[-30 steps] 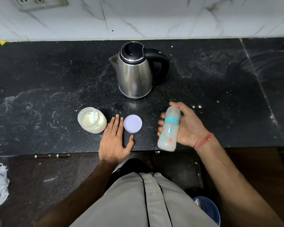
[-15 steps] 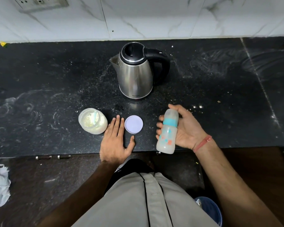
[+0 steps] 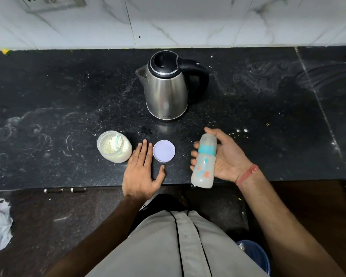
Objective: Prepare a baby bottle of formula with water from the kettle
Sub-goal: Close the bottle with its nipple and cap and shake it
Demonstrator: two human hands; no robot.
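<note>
Right hand [image 3: 226, 156] is wrapped around the baby bottle [image 3: 205, 160], fingers curled over its far side, holding it tilted off the black counter [image 3: 68, 96] with the cap end pointing away from the body. The bottle has a teal collar, a clear cap on top, and cloudy whitish stuff inside.

Left of that grip sits a round lilac lid [image 3: 164, 151], flat on the counter. Left hand [image 3: 142, 172] rests palm down just past it, fingers straight, holding nothing, thumb tip right at the lid's near edge. Beyond those fingers is the open formula jar [image 3: 114, 146], with pale powder and a little teal scoop inside.

Steel kettle [image 3: 167, 90] stands further back from both hands, lid shut.
</note>
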